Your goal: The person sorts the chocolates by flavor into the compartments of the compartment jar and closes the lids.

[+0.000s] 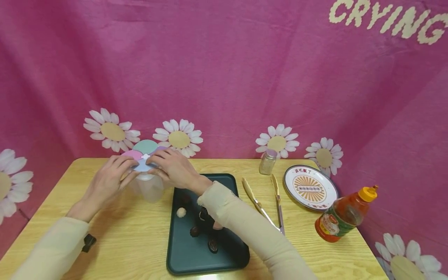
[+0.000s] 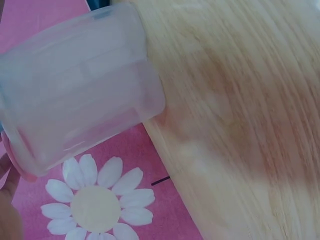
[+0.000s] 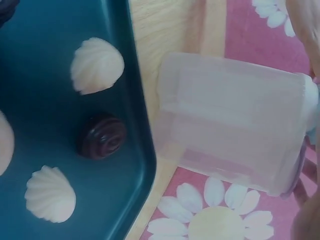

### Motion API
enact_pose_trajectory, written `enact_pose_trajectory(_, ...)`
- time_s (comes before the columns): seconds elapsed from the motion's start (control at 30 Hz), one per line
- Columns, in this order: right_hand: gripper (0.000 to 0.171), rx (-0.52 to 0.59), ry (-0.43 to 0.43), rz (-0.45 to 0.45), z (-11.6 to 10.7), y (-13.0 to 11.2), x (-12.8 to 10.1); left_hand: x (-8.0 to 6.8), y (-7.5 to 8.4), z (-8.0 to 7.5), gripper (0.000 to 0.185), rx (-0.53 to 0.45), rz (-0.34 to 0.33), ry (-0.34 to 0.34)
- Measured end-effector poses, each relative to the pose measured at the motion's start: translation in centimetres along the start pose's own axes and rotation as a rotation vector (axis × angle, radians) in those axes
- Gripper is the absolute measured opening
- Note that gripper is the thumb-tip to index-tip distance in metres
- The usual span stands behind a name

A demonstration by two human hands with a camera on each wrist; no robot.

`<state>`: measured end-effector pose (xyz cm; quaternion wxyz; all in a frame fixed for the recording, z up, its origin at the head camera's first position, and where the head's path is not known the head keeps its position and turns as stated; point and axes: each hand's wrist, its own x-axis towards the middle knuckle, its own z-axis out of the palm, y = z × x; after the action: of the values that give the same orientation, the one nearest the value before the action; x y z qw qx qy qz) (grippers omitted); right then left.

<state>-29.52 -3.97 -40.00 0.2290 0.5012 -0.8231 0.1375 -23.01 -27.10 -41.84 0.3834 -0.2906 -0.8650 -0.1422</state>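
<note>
- The jar stands upright on the table, its long axis vertical, with the lid on top facing up. The lid has pastel round flaps: pink, green, blue and purple.
- The jar is at the far left part of the table, just left of the tray, near the pink cloth.
- My left hand rests on the left side of the lid; its fingers are bent over the pink flap and touch the rim.
- My right hand lies on the right side of the lid; the fingers are curved over the flaps and press on them.
- So the jar is under and between both my hands, and the clear body shows below my fingers.
- In the right wrist view the jar body is just beside the tray edge, not touching it.
- On the tray lie white shell sweets and a dark round one.
- Right of the tray are tongs, a shaker, a plate and a sauce bottle.
</note>
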Motion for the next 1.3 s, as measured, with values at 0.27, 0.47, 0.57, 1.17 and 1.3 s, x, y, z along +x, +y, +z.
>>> enact_pose_trajectory(0.27,0.022,0.126,0.037,0.021,-0.5,0.3,0.2,0.3,0.2,-0.6,0.022,-0.086,-0.121,0.008)
enact_pose_trajectory(0.47,0.017,0.324,0.032,0.147,-0.8,0.4,0.5,0.8,0.5,-0.7,0.028,-0.158,-0.248,0.069)
enact_pose_trajectory(0.57,0.017,0.394,0.032,0.188,-1.0,0.5,0.7,1.0,0.5,-0.7,0.026,-0.198,-0.301,0.092)
enact_pose_trajectory(1.17,0.018,0.467,0.046,0.355,-1.5,1.0,2.0,2.9,0.3,-0.7,0.017,-0.369,-0.591,0.131)
enact_pose_trajectory(1.3,0.022,0.486,0.049,0.387,-1.8,0.8,1.9,3.0,0.4,-0.8,0.018,-0.361,-0.614,0.105)
